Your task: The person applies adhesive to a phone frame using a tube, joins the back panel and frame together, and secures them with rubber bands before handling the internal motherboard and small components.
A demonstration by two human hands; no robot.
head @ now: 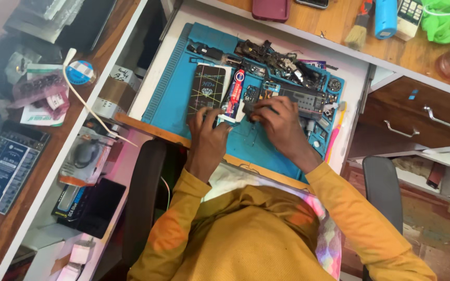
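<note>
Here, item one: a small dark part [249, 110], mid-mat, pinched in my right hand [279, 122] for close work. My left hand [208, 127] lies loose, fingertips steadying the glue tube [234, 95] beside the black phone panel [207, 88]. Blue repair mat [170, 99]: parts crowd its far edge; near edge offers bare room.

Single overhead view, looking steeply down from above.

Taken from well over the blue work mat [183, 99], facing desk and seated person's shoulders; moderately far, drawers [417, 117] at right edge.
</note>
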